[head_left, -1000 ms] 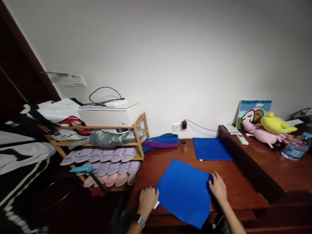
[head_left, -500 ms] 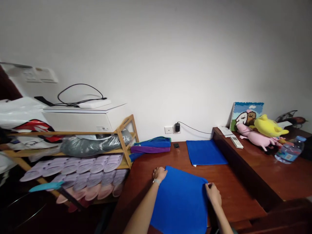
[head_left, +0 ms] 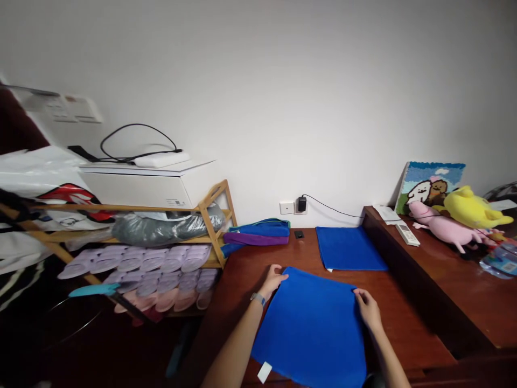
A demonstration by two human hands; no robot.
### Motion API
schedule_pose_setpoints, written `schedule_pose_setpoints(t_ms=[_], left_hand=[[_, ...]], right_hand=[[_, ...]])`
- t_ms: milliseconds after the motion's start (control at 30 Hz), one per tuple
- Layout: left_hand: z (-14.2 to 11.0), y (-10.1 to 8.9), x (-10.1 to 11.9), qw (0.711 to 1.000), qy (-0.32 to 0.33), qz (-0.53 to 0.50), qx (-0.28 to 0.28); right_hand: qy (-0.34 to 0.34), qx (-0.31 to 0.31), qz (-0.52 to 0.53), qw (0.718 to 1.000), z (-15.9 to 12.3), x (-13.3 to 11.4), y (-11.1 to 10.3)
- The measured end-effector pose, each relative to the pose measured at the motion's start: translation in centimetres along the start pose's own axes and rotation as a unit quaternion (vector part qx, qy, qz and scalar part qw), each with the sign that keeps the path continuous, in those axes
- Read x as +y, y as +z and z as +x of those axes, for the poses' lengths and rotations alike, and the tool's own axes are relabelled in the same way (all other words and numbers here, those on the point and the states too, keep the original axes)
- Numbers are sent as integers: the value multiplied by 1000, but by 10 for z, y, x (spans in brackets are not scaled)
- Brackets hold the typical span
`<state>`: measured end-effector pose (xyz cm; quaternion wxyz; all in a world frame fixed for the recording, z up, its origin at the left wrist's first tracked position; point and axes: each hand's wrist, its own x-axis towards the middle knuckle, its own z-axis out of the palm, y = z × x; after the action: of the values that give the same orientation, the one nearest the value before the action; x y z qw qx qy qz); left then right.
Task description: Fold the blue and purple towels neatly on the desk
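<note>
A blue cloth (head_left: 313,328) with a white tag (head_left: 264,372) at its lower left corner is spread over the near part of the wooden desk (head_left: 404,318). My left hand (head_left: 273,280) pinches its far left corner between thumb and fingers. At the far right corner, my right hand (head_left: 368,308) grips the edge the same way. The cloth's near edge reaches the bottom of the view. Behind it, a flat folded blue cloth (head_left: 349,249) lies close to the wall, a small white label at its front edge.
Blue and purple folded fabric (head_left: 256,235) and a small black object (head_left: 299,235) lie at the back. Left stands a wooden rack (head_left: 226,202) with slippers (head_left: 173,257) and a white box (head_left: 137,187). On the raised right ledge are plush toys (head_left: 446,226), a remote (head_left: 407,234) and a bottle (head_left: 503,261).
The cloth lies wider and flatter, and its white tag has come into view. My hands have moved slightly apart, still at the far corners. The camera view has shifted a little.
</note>
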<state>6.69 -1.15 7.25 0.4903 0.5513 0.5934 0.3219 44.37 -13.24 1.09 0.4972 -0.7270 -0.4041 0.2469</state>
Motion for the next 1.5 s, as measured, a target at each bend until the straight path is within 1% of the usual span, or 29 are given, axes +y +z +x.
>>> schedule_pose_setpoints(t_ms=[67, 133, 200, 300, 367, 400, 467, 533, 600, 667, 733, 800, 833, 867, 900, 933, 1000, 1033, 1100, 1133, 1200, 1267, 1333, 1367, 1433, 1467, 1500], left_hand=[[-14, 3, 5, 999, 21, -40, -19], [-30, 9, 12, 995, 61, -74, -39], [-46, 18, 23, 985, 121, -106, -61], [-67, 35, 44, 967, 199, -140, -80], [-74, 48, 61, 961, 219, -150, -76], [-74, 54, 69, 959, 226, -152, -73], [-64, 67, 85, 956, 244, -150, -65], [-38, 79, 101, 951, 267, -146, -49], [4, 90, 117, 949, 284, -134, -24], [58, 100, 135, 958, 274, -87, 12], [115, 110, 154, 967, 249, -21, 44], [164, 120, 168, 970, 232, 30, 63], [183, 126, 170, 970, 229, 46, 68], [196, 131, 169, 969, 228, 61, 70], [205, 136, 163, 968, 227, 78, 70], [208, 142, 152, 967, 226, 96, 67], [202, 151, 120, 965, 228, 123, 49], [194, 154, 100, 961, 235, 139, 36], [174, 158, 59, 949, 261, 175, 17], [163, 160, 41, 941, 277, 193, 14], [141, 162, 13, 928, 300, 218, 26], [118, 166, -1, 925, 301, 227, 41], [93, 170, -3, 922, 303, 238, 33], [80, 172, -2, 918, 312, 246, 20], [53, 169, -1, 906, 333, 262, 0], [41, 163, -4, 901, 338, 272, 4], [30, 153, -8, 897, 339, 283, 19]], right_hand=[[-18, 0, 4, 1000, 3, -2, -16], [-40, 8, 0, 999, 6, -7, -38], [-59, 29, -17, 998, 8, -15, -65], [-94, 70, -82, 990, 11, -31, -110], [-127, 102, -136, 977, 16, -42, -134], [-143, 118, -158, 970, 20, -48, -142], [-165, 143, -185, 958, 36, -59, -150], [-186, 153, -197, 950, 67, -70, -146], [-208, 156, -205, 944, 111, -81, -131], [-224, 149, -219, 938, 165, -93, -107], [-221, 130, -239, 936, 218, -103, -77], [-209, 110, -257, 937, 262, -109, -45], [-207, 105, -263, 937, 278, -109, -31], [-207, 106, -265, 936, 288, -106, -17], [-211, 115, -265, 934, 294, -101, -6], [-218, 127, -265, 931, 293, -93, 3], [-239, 146, -273, 920, 278, -70, 11], [-251, 146, -283, 914, 265, -56, 11], [-269, 126, -306, 905, 234, -24, 5], [-263, 116, -317, 904, 217, -8, -1], [-210, 123, -339, 909, 189, 21, -14], [-134, 150, -357, 912, 171, 44, -27], [-78, 166, -356, 916, 166, 57, -38], [-62, 164, -347, 921, 168, 59, -42], [-34, 136, -321, 937, 175, 55, -49], [-21, 117, -310, 943, 180, 50, -52], [-9, 102, -306, 947, 185, 43, -54]])
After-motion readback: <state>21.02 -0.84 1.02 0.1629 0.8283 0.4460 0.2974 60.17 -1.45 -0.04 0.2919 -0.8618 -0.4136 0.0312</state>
